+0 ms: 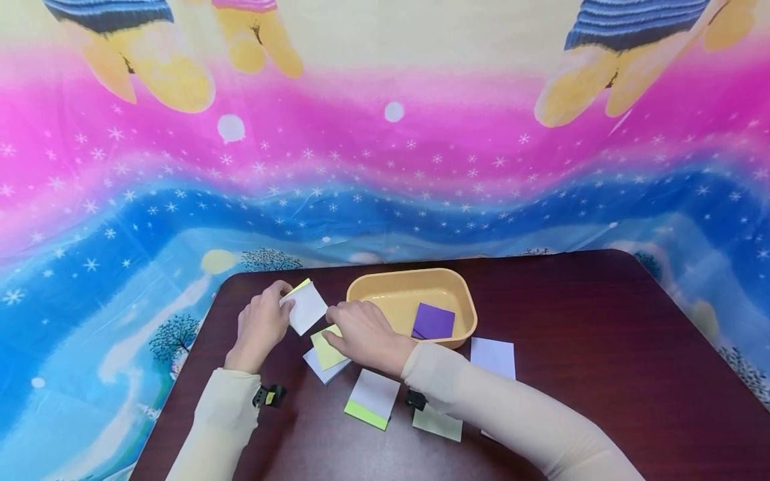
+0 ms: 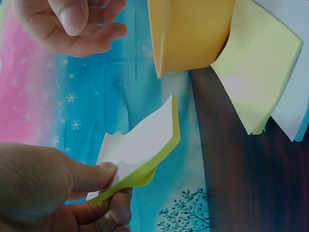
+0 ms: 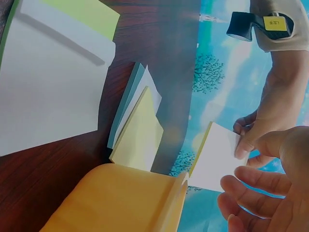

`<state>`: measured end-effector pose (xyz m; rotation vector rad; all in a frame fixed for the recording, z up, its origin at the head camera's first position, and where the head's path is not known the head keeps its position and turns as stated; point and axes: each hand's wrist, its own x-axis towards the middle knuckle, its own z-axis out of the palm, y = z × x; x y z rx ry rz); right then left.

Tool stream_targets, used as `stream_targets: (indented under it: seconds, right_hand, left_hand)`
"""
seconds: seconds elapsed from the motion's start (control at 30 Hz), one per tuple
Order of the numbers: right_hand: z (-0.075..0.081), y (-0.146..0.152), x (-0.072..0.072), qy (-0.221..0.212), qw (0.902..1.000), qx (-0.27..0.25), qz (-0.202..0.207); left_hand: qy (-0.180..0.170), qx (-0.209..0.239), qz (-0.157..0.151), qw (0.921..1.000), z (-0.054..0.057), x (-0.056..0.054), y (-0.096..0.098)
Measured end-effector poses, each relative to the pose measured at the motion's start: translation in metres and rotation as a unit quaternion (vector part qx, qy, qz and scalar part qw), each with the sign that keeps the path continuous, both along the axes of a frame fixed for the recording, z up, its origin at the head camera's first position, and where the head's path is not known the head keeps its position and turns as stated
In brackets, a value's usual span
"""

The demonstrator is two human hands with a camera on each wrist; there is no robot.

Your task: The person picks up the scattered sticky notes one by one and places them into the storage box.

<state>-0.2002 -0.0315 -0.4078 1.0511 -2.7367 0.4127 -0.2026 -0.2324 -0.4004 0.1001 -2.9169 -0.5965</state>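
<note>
My left hand (image 1: 260,327) pinches a pad of sticky notes (image 1: 307,308), white on top with a yellow edge, raised left of the tray. In the left wrist view the thumb lies on the white face of this pad (image 2: 140,140) and the fingers are beneath it. My right hand (image 1: 368,334) is held near the tray's left front corner, fingers loosely bent and holding nothing. The right wrist view shows its fingers (image 3: 260,193) close to the held pad; whether they touch it I cannot tell. Below, a pale yellow pad (image 1: 325,355) lies over a white pad with a blue edge (image 1: 317,369).
A yellow plastic tray (image 1: 415,275) stands at the table's back, with a purple pad (image 1: 436,321) inside. Nearer lie a white pad with a green strip (image 1: 374,395), a pale green pad (image 1: 438,425) and a whitish pad (image 1: 493,357). A printed cloth (image 1: 385,200) hangs behind.
</note>
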Motion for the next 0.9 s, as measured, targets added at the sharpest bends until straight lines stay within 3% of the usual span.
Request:
stream_targets:
  seconds: [0.27, 0.9]
  right_hand:
    - [0.004, 0.001, 0.0, 0.01, 0.9999, -0.002, 0.004]
    - [0.013, 0.005, 0.001, 0.021, 0.9998, 0.004, 0.001]
  left_hand:
    - [0.005, 0.001, -0.007, 1.0, 0.009, 0.004, 0.002]
    - [0.022, 0.002, -0.025, 0.9994, 0.017, 0.007, 0.013]
